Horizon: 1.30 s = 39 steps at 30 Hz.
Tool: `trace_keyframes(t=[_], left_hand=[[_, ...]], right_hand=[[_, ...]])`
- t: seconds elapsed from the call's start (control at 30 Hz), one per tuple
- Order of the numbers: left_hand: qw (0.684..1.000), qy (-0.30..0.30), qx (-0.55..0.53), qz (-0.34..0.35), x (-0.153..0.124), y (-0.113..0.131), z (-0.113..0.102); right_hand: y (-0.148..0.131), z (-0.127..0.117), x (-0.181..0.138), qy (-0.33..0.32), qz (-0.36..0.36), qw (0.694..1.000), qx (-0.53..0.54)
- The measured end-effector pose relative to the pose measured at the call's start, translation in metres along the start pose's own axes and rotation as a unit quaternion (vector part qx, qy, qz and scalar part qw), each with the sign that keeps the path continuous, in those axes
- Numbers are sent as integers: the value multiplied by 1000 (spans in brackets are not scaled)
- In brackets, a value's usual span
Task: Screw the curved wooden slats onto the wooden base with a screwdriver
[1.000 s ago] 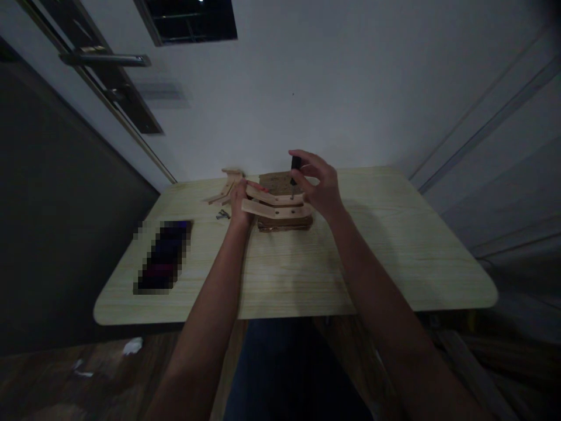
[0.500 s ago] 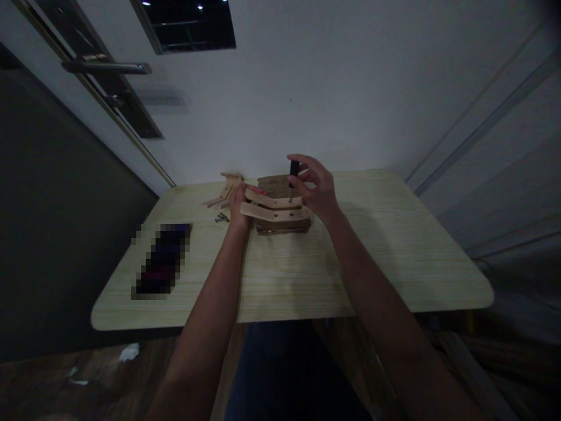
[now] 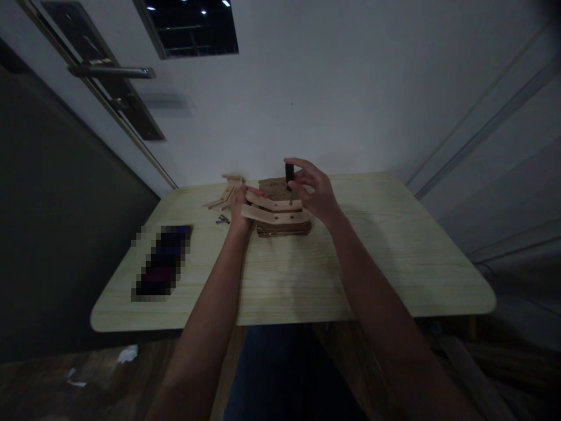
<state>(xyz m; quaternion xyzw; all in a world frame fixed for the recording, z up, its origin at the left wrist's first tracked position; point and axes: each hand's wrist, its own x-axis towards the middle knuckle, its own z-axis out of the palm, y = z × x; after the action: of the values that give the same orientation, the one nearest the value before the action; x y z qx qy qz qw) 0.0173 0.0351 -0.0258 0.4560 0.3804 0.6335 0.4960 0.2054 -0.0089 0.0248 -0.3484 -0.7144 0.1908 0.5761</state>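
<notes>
My right hand (image 3: 316, 190) is closed around a screwdriver (image 3: 289, 173) with a black handle, held upright. Its tip meets a screw on the rear of two bent strips in a pale wooden frame (image 3: 280, 217). That frame rests on a brown cardboard block (image 3: 283, 232). My left hand (image 3: 239, 209) grips the frame's left end; its fingertips are partly hidden behind the wood. Something red (image 3: 256, 192) shows beside the left fingers. Two dark holes or screw heads are visible in the front strip.
Behind my left hand lies another wooden piece (image 3: 230, 188) with bent strips. Several loose screws (image 3: 222, 219) sit near my left wrist. A pixelated dark object (image 3: 164, 260) lies on the left of the wooden table (image 3: 289, 292). A white door with a handle (image 3: 114, 72) rises behind the table.
The screwdriver's handle has tilted slightly left, and the right fingers have shifted with it. The tip stays on the same screw. The left hand keeps its grip; the whole view has shifted slightly.
</notes>
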Motion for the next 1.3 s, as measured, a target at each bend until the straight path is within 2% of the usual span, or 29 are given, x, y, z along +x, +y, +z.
trace_keyframes(t=[0.17, 0.37, 0.53, 0.87, 1.13, 1.3], left_hand=[[1000, -3, 4, 4, -2, 4, 1], [1000, -7, 7, -2, 0, 1, -1], [1000, -3, -1, -8, 0, 0, -1], [1000, 4, 8, -4, -2, 2, 1], [1000, -1, 18, -1, 0, 0, -1], [1000, -1, 17, -5, -1, 3, -1]], right_hand=[[-1, 1, 1, 13, -3, 1000, -22], [-8, 4, 0, 22, -2, 1000, -1], [-1, 4, -1, 7, 17, 1000, 3], [0, 1, -1, 30, 22, 999, -25], [-1, 1, -2, -12, 17, 999, 39], [0, 3, -2, 23, 23, 999, 16]])
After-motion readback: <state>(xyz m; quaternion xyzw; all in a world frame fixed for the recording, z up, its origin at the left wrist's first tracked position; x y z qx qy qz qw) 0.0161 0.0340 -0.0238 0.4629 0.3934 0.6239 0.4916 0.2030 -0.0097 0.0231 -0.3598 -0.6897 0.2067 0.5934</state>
